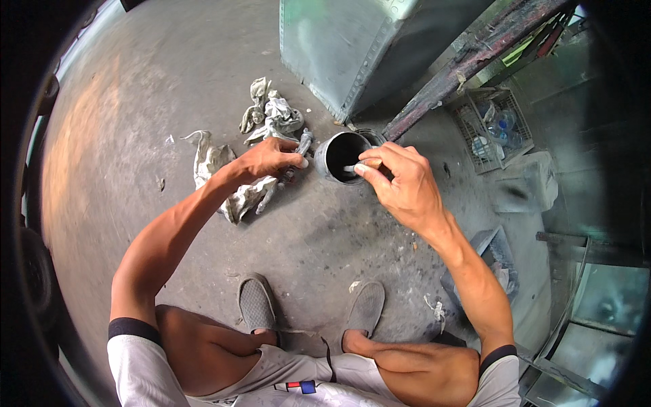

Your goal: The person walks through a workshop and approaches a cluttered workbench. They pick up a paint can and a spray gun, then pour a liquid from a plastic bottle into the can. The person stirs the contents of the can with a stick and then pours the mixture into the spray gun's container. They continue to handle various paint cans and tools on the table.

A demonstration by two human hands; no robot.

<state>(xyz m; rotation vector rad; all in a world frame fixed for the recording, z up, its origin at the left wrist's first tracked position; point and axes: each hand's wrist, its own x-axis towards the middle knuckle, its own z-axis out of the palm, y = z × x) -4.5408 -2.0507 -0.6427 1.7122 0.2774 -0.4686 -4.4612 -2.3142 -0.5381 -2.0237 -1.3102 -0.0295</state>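
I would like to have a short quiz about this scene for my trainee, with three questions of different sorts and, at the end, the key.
1. True or false: the right hand, at the grey can, is empty.

2. Fill the gap: the crumpled rags lie nearer to the person's ____ hand.

3. Multiple choice: which of these holds plastic bottles?
A) the grey can
B) the crate
C) the crumpled rags

Key
1. False: it grips a small tool at the mouth of the can.
2. Left: the left hand is right beside them.
3. B: bottles lie inside the crate, at the right of the picture.
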